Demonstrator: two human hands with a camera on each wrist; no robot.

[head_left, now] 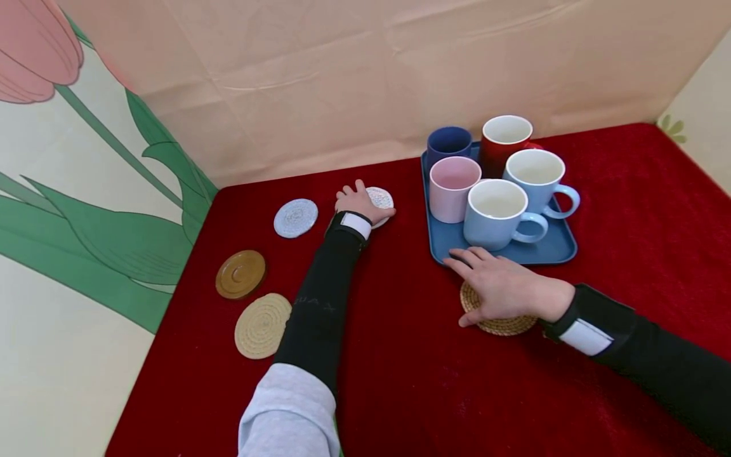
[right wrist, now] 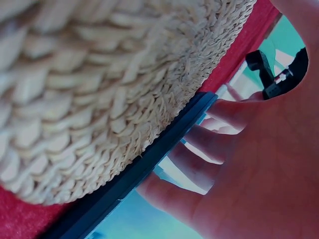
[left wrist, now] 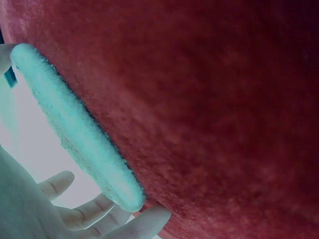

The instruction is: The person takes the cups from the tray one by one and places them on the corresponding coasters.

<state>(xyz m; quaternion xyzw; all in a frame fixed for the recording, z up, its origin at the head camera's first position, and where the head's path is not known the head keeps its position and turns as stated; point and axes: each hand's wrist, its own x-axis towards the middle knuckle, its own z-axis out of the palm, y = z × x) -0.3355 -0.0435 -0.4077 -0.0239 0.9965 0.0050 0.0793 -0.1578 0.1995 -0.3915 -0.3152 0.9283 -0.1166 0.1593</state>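
At the far middle of the table, my left hand (head_left: 358,204) spans a round white coaster (head_left: 381,198), thumb on its right side and fingers on its left. In the left wrist view the thumb and fingertips meet opposite ends of the coaster's thick rim (left wrist: 79,129), which lies close to the red cloth. My right hand (head_left: 505,285) hovers palm down over a woven straw coaster (head_left: 505,325), its fingers loosely extended toward the near edge of a blue tray (head_left: 548,252). The right wrist view shows a gap between the palm and the straw coaster (right wrist: 124,89).
The tray bears a navy cup (head_left: 448,143), a pink cup (head_left: 451,197), a red mug (head_left: 497,155) and two light blue mugs (head_left: 491,222). On the left lie a pale blue coaster (head_left: 296,218), a brown wooden one (head_left: 240,274) and a beige one (head_left: 259,327).
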